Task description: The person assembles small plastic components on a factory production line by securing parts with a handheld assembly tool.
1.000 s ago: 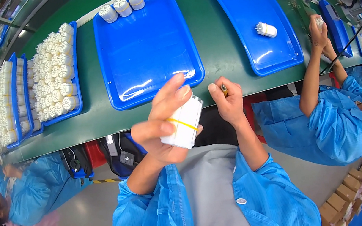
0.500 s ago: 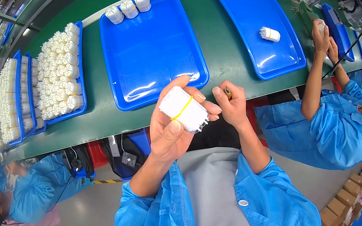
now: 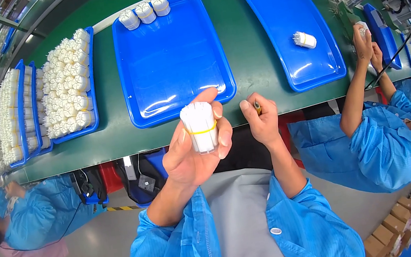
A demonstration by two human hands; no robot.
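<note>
- Head view, left hand (image 3: pixel 193 151): I see it raised above the near edge of the green bench (image 3: pixel 252 48), fingers wrapped round a white bundle (image 3: pixel 200 127) of thin upright pieces bound by a yellow band (image 3: pixel 201 129); thumb on one side, fingertips on the other, closed on the bundle at band height
- Head view, right hand (image 3: pixel 262 120): curled into a loose fist just beside the bundle, apart from it, pinching a small dark-and-yellow tool (image 3: pixel 257 106) between thumb and forefinger; I cannot tell what kind of tool it is
- Handling, my judgement: the bundle looks light, one hand carries it with ease; the single pieces seem stiff but slender, held together only by the band, so they could splay or slip out endwise if squeezed far from it; best hold is round the middle, at or near the band, with moderate pressure
- Head view, surroundings: large blue tray (image 3: pixel 175 59) straight ahead with three banded bundles (image 3: pixel 146 11) at its far edge; second blue tray (image 3: pixel 291 27) to the right carries one bundle lying down (image 3: pixel 304 39); trays to the left packed with many bundles (image 3: pixel 68 84)
- Head view, others: a co-worker's hands (image 3: pixel 366 45) at the right hold a small white item near the bench edge; another person in blue sits lower left
</note>
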